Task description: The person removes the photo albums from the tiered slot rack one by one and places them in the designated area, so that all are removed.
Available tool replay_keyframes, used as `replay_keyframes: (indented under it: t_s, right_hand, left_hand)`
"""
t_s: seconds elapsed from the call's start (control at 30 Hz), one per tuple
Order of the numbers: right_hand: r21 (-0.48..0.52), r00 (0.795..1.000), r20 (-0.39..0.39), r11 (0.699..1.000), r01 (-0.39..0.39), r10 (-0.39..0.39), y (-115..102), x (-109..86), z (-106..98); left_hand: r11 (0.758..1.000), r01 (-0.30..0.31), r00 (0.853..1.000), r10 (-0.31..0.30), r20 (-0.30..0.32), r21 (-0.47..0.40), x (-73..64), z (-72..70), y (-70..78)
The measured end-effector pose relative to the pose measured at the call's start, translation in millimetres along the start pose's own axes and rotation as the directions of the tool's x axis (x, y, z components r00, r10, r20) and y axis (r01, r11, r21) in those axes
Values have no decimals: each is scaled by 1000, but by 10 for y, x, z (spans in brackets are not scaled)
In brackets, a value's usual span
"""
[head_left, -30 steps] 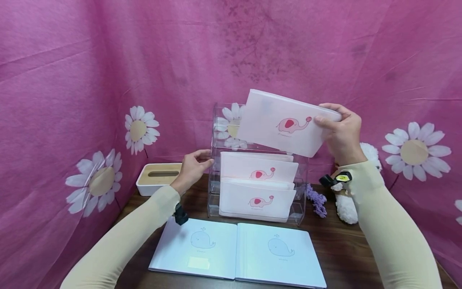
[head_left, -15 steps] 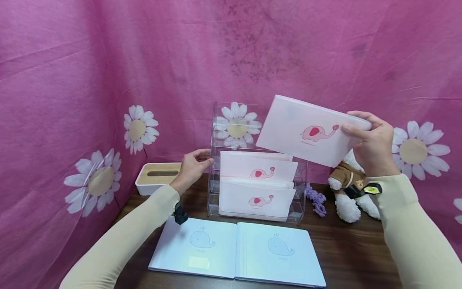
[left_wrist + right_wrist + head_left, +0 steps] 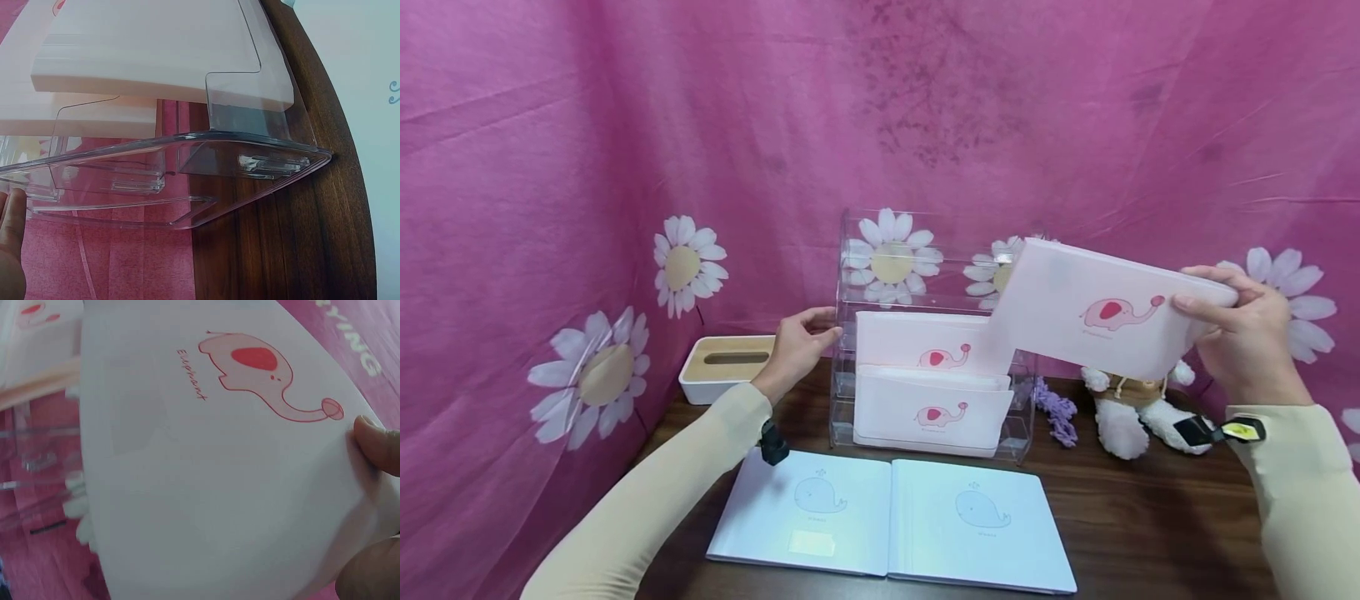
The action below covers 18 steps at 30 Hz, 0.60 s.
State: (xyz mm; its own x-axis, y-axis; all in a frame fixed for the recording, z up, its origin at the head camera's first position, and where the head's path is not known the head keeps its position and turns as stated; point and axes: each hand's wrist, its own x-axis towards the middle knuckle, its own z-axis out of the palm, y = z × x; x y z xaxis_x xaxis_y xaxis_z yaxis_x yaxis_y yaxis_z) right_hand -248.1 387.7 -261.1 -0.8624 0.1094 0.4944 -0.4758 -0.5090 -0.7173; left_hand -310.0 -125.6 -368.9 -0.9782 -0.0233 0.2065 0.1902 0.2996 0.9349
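Observation:
My right hand (image 3: 1251, 333) pinches a pale pink booklet (image 3: 1052, 308) by its right end, thumb on the cover. A red elephant and the word "Elephant" show on that cover in the right wrist view. The booklet hangs tilted in the air, its left end in front of the rack's right side. My left hand (image 3: 797, 354) holds the left side edge of a clear plastic tiered rack (image 3: 844, 400). Two rows of pink elephant booklets (image 3: 887, 408) stand in the rack's lower tiers. Only fingers of the left hand show in the left wrist view.
Two pale blue whale booklets (image 3: 977, 558) lie side by side before the rack on the dark wooden table (image 3: 1135, 525). A white tissue box (image 3: 707, 387) with a wooden lid stands left. A purple knitted item (image 3: 1056, 412) and a plush toy (image 3: 1123, 429) sit right. Pink cloth (image 3: 760, 125) surrounds the table.
My right hand has carried the pink booklet rightward and down, away from above the rack. It now covers the upper part of the plush toy. The left hand stays on the rack.

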Motion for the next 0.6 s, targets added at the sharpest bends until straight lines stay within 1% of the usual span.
replay_keyframes:
  t_s: [0.07,0.2,0.43,0.6]
  right_hand:
    - [-12,1000,19,1000,12,-11,-23,-29,-86]
    - [-38,999,51,999,11,-9,-60,-103,-252]
    - [-39,994,78,997,-73,76,-85,-226,-504]
    - [-90,988,85,988,-122,130,-96,-319,-665]
  left_hand:
    - [1000,1,1000,-1,0,2,-2,-1,2]
    - [1000,6,1000,-6,-1,11,4,0,6]
    - [1000,14,1000,-14,-7,5,15,9,-2]
    - [1000,11,1000,-11,-4,-1,9,3,6]
